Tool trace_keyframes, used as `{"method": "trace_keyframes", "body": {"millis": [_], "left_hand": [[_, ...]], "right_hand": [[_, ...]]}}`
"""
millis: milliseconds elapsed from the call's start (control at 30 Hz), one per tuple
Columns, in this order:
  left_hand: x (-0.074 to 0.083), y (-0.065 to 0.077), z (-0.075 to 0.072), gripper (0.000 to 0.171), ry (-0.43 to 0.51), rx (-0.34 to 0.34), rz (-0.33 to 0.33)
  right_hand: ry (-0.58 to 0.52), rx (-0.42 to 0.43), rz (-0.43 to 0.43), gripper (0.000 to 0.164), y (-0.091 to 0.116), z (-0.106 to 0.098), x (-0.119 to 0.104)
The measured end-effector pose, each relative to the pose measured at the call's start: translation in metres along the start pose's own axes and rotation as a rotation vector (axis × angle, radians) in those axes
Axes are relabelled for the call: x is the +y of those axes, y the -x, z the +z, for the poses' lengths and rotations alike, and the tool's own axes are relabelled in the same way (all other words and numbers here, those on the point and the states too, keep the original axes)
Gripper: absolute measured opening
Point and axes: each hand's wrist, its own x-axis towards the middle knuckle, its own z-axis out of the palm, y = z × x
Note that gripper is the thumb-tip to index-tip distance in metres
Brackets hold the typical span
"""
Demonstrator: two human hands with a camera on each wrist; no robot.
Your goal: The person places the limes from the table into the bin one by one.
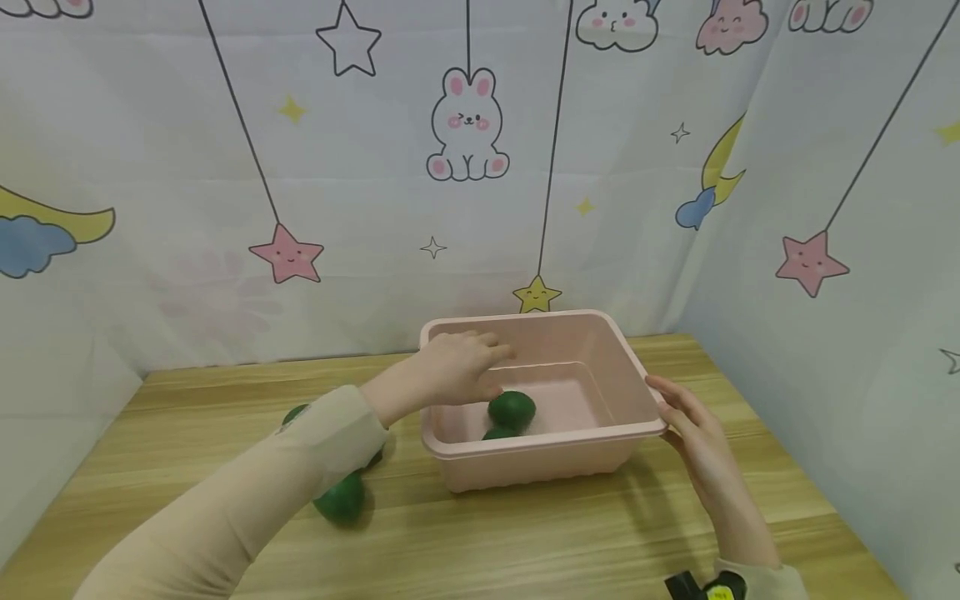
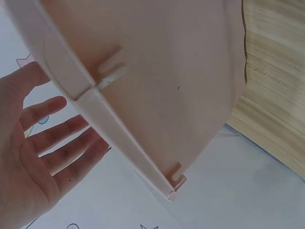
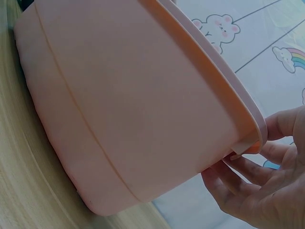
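A pink plastic basin [image 1: 547,461] stands on the wooden table. My left hand [image 1: 461,367] is over its left side with fingers extended and nothing in them. In the left wrist view the spread left fingers [image 2: 62,138] show beside the basin's rim. Inside the basin lie two dark green, avocado-shaped items: one in full view [image 1: 512,411], the other [image 1: 500,434] partly hidden behind the front wall. My right hand [image 1: 701,446] grips the basin's right rim, thumb above and fingers underneath, as the right wrist view shows at the rim's corner [image 3: 252,147].
Left of the basin, another green item [image 1: 342,500] lies on the table [image 1: 420,542]. More green pieces, such as one farther back [image 1: 296,412], are mostly covered by my left sleeve [image 1: 247,492]. A patterned curtain [image 1: 360,183] closes off the back and sides.
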Motion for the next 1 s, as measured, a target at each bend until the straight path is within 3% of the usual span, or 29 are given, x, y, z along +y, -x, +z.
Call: {"method": "trace_keyframes", "body": {"millis": [667,1000], "left_hand": [[-0.003,0.020,0.001,0.036,0.077,0.153,0.005],[-0.004,0.038,0.002,0.030,0.036,0.283,-0.002]], "right_hand": [[-0.003,0.009,0.011,0.049,0.000,0.000,-0.003],[0.003,0.007,0.013,0.049,0.000,0.000,-0.001]]}}
